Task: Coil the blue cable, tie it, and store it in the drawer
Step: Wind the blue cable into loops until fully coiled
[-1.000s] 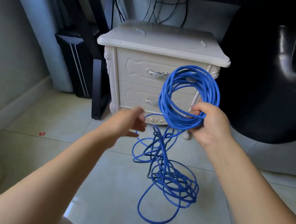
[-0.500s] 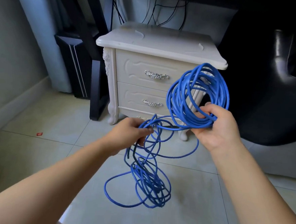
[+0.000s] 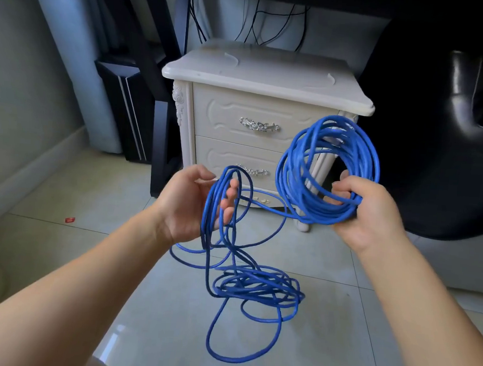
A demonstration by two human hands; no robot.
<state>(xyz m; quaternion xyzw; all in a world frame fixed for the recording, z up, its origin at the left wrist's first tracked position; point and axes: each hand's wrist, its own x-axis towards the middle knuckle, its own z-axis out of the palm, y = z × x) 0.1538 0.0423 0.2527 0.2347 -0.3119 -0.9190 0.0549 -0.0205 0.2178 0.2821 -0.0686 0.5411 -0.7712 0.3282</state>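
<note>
Right hand: the right hand [image 3: 369, 217], centre right of the frame, has its fingers curled tight round the bottom of the wound ring, thumb on top.
Cable: the cable [image 3: 365, 151] is smooth, round and bright blue. The finished turns stand as an upright ring in front of the nightstand's right corner.
Left hand: the left hand [image 3: 187, 207], at centre, is palm-open with its fingers [image 3: 228, 204] relaxed and slightly spread. Long narrow loops hang over them, not pinched.
Tangle: the loose tangle [image 3: 256, 284] lies in flat overlapping ovals on the floor, lower centre, and one strand runs from hand to hand.
Nightstand: the nightstand [image 3: 264, 78] is glossy cream with carved edges. Both the top drawer [image 3: 225, 116] and bottom drawer [image 3: 219, 158] are closed, with ornate silver handles.
Floor: the floor [image 3: 152, 334] is pale, shiny tile.
Change: half a second back the left hand was fisted on the strands lower down. Now it is higher and opened, and the tangle has dropped and spread out flatter. The ring sits in much the same spot.
</note>
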